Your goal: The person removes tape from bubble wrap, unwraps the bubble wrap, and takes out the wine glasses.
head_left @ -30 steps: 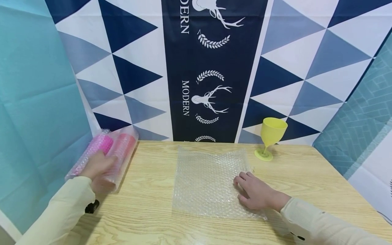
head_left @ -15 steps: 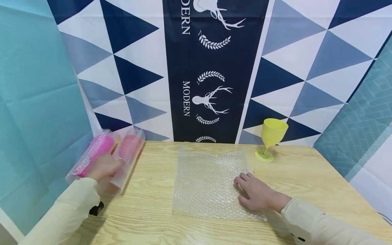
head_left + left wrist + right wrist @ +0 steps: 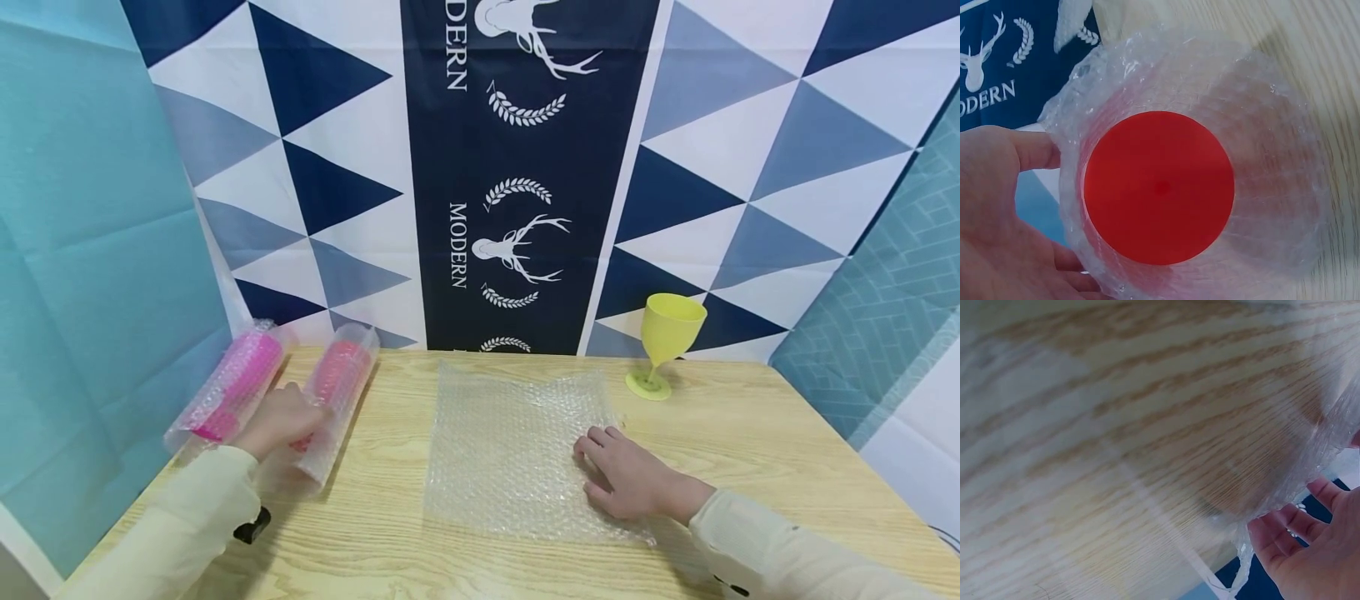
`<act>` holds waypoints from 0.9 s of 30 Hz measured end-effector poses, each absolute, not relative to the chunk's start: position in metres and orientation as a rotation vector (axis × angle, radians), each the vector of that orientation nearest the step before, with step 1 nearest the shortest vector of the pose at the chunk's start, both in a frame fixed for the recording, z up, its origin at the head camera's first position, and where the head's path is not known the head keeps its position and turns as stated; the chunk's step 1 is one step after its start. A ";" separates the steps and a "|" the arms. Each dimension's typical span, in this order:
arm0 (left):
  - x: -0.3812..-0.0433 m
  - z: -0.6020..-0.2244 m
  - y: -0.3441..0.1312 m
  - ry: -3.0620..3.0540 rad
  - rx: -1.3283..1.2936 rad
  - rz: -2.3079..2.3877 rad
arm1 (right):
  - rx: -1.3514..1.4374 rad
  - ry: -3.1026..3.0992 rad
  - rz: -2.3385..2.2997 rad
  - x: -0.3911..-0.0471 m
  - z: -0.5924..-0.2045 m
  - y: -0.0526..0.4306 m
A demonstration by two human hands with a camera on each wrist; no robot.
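My left hand is at the left of the table, thumb and fingers curled round the near side of a red object in a bubble-wrap roll. Seen end-on in the left wrist view, that roll shows a flat, round red base inside loose layers of wrap. Left of the hand lies a second wrapped roll, holding something pink. My right hand rests with relaxed, slightly bent fingers on the right edge of a flat bubble-wrap sheet, spread out mid-table.
A yellow plastic goblet stands upright at the back right, behind the sheet. The wood-grain table runs back to a patterned cloth backdrop. A teal cloth hangs along the left side.
The red wrapped roll has shifted right and slightly nearer together with my left hand, widening the gap to the pink one. The right hand stays on the sheet.
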State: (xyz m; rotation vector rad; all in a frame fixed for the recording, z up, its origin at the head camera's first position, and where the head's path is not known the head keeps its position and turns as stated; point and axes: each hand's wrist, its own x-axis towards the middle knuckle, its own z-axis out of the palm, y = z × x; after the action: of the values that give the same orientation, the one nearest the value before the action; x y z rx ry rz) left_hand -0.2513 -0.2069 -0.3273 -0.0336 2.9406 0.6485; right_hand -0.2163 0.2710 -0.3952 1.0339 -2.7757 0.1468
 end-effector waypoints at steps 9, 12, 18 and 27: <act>-0.242 -0.324 -0.192 2.869 -0.032 0.643 | 1.042 -2.754 0.152 -0.216 -0.395 0.271; -0.240 -0.323 -0.188 2.876 -0.017 0.625 | 1.043 -2.767 0.158 -0.216 -0.394 0.271; -0.235 -0.320 -0.179 2.869 0.022 0.605 | 1.045 -2.750 0.151 -0.217 -0.394 0.272; -0.234 -0.313 -0.184 2.811 0.002 0.652 | 1.033 -2.778 0.158 -0.217 -0.396 0.272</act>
State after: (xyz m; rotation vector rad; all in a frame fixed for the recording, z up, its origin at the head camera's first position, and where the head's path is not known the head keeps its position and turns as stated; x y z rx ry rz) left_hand -0.2341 -0.1839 -0.3126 0.0016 2.8105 0.6524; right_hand -0.2171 0.2724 -0.3956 1.0333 -2.7784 0.1579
